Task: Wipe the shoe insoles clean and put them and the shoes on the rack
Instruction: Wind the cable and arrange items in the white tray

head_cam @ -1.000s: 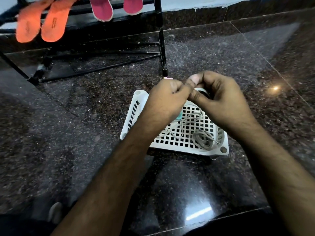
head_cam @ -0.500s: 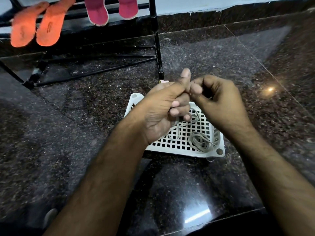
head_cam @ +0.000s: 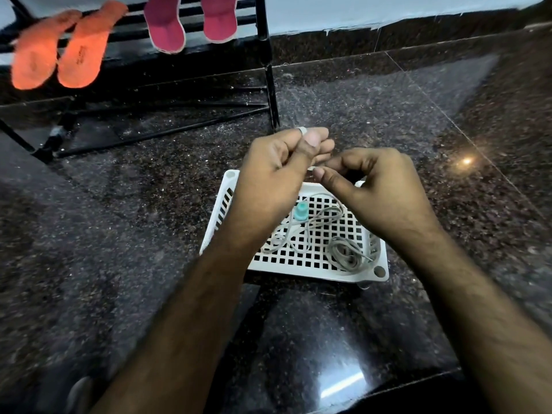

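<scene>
Above the white basket [head_cam: 227,186], a small pale item, too hidden to identify, is pinched between the curled left hand [head_cam: 277,171] and right hand [head_cam: 379,186], while the light, floppy insoles [head_cam: 56,61], best taken mid-length, are draped on the rack [head_cam: 270,85] beyond.

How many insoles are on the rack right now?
4, all on the rack: two orange insoles at left, two pink insoles to their right. More may lie beyond the frame.
</scene>
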Demonstrator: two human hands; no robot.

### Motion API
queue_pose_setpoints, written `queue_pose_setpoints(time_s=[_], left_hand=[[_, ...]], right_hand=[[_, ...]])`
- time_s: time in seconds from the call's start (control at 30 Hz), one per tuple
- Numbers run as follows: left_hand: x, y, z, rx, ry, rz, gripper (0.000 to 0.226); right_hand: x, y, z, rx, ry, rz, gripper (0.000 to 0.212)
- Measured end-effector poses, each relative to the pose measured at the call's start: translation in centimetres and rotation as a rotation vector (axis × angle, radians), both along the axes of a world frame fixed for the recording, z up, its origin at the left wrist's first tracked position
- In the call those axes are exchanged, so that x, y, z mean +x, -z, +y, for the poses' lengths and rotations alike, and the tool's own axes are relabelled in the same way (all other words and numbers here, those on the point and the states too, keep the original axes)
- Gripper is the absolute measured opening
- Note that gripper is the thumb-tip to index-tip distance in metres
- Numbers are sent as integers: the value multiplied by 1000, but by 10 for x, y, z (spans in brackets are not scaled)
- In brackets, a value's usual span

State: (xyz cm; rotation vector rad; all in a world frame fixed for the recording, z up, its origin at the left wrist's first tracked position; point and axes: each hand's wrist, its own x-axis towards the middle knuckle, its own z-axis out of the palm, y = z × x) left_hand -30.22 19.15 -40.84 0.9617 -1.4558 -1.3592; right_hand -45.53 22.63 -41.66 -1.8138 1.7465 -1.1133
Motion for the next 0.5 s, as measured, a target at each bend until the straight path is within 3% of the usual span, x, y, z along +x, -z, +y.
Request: queue_pose_setpoints(time_s=[0.2,0.3,0.37,0.43,0.5], left_hand=[[-4,3,3,48,-61,-3,30],[-2,0,2,144,-57,119,31],[0,-3,1,244,-53,251,33],[2,-6,0,327,-46,389,35],[2,-6,0,360,-44,482,35]], right_hand=[[6,2,1,-31,-97,23,11],[7,3,0,-49,-103,-244,22],[9,8,-2,-111,22,-336,30],[14,16,-2,-19,134,-390,35],[23,24,1,234,41,-478,47]])
